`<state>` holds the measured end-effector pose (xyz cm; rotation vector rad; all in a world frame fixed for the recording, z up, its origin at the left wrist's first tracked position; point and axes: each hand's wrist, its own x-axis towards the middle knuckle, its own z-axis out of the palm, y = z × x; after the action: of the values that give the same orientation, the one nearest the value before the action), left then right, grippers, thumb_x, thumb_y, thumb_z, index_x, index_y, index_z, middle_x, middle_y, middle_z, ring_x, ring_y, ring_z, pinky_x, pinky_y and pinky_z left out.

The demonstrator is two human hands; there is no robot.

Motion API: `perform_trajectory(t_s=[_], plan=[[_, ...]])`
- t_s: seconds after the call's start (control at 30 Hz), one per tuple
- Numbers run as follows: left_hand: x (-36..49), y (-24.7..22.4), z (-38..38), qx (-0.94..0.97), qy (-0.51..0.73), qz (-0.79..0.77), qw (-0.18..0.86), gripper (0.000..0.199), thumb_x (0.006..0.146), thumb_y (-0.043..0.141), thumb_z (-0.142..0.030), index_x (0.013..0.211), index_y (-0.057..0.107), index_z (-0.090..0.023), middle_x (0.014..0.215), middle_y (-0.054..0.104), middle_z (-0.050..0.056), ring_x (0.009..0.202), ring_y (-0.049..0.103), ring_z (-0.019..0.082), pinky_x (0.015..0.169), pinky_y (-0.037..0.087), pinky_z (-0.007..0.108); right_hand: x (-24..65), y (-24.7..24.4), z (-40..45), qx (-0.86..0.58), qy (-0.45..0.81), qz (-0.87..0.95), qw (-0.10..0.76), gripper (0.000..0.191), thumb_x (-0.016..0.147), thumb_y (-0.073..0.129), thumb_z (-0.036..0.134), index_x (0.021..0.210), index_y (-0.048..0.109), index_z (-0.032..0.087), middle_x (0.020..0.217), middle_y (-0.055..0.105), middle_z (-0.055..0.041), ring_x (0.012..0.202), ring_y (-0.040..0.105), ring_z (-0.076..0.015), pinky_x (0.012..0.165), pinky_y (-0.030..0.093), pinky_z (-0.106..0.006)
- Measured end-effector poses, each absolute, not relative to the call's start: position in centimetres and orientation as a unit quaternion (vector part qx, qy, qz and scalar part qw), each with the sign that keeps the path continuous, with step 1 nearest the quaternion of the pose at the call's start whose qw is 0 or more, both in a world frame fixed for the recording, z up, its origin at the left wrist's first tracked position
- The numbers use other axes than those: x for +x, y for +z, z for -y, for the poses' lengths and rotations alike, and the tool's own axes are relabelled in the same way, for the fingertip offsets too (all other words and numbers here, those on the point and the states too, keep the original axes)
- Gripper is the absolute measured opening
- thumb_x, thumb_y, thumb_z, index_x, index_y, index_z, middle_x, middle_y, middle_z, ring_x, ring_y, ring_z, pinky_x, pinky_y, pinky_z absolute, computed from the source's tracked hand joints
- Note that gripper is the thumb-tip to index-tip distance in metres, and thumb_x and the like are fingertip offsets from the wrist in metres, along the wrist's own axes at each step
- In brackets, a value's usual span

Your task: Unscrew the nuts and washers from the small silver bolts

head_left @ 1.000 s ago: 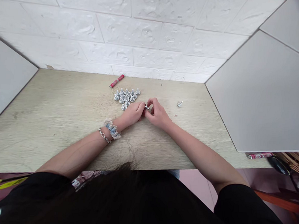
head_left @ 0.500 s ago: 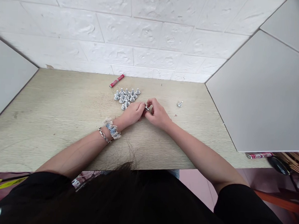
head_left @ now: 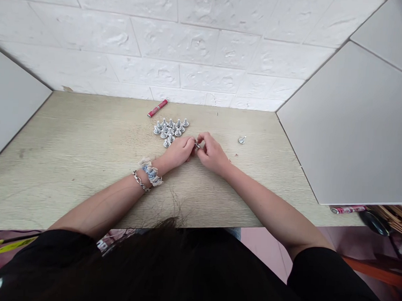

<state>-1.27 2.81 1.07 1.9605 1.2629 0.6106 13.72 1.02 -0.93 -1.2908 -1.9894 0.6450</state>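
I have the left hand (head_left: 179, 151) pinching a small metal bolt (head_left: 197, 145) between the tabletop's (head_left: 96, 139) front and back edges. The right hand (head_left: 214, 156) curls near its end; I can't tell if it grips.

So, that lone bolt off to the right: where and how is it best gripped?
Probably by its stem, pinched from above: the lone bolt sits on its wide base with the stem pointing up, leaning rightward. The right hand is nearer, so coming from that side seems easiest.
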Motion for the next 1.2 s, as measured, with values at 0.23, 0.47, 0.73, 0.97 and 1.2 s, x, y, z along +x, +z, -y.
perform_trajectory(t_s=[0.23,0.47,0.73,0.97,1.2], plan=[[-1.22,1.14,-2.73,0.758,0.236,-0.497,0.351,0.036,0.089,0.025,-0.026,0.057,0.042,-0.020,0.048,0.048,-0.001,0.054,0.049,0.014,0.060,0.038,0.027,13.63,-0.50,-0.78,-0.492,0.264,0.762,0.329,0.023,0.079,0.047,0.028,0.100,0.044,0.020,0.098,0.056,-0.0043,0.073,0.049,-0.0147,0.070,0.038,-0.030],[-1.31,0.86,-2.92,0.749,0.241,-0.497,0.365,0.040,0.090,0.026,-0.028,0.055,0.041,-0.020,0.044,0.046,-0.002,0.049,0.047,0.012,0.059,0.037,0.028,13.57,-0.27,-1.06,-0.514,0.239,0.771,0.291,0.027,0.090,0.032,0.039,0.073,0.040,0.021,0.076,0.051,-0.0028,0.073,0.047,-0.0163,0.069,0.035,-0.030],[-1.19,1.13,-2.65,0.758,0.239,-0.496,0.350,0.038,0.092,0.025,-0.029,0.061,0.045,-0.019,0.046,0.047,-0.002,0.050,0.048,0.013,0.060,0.038,0.028,13.69,-1.00,-0.84,-0.500,0.269,0.744,0.353,0.040,0.073,0.046,0.019,0.111,0.036,0.020,0.107,0.053,-0.0075,0.071,0.049,-0.0141,0.066,0.039,-0.029],[-1.17,1.09,-2.68,0.754,0.244,-0.498,0.352,0.043,0.092,0.024,-0.031,0.055,0.042,-0.019,0.045,0.047,-0.002,0.050,0.048,0.013,0.060,0.038,0.028,13.58,-0.57,-0.89,-0.524,0.260,0.733,0.348,0.017,0.083,0.045,0.037,0.085,0.041,0.020,0.086,0.051,-0.0024,0.074,0.046,-0.0141,0.068,0.037,-0.028],[-1.29,0.81,-3.00,0.753,0.244,-0.492,0.362,0.040,0.091,0.026,-0.027,0.054,0.042,-0.020,0.043,0.046,-0.001,0.048,0.048,0.013,0.059,0.037,0.028,13.68,-0.51,-1.29,-0.486,0.241,0.785,0.299,0.031,0.092,0.029,0.037,0.066,0.038,0.021,0.070,0.048,-0.0018,0.071,0.045,-0.0151,0.070,0.034,-0.030]])
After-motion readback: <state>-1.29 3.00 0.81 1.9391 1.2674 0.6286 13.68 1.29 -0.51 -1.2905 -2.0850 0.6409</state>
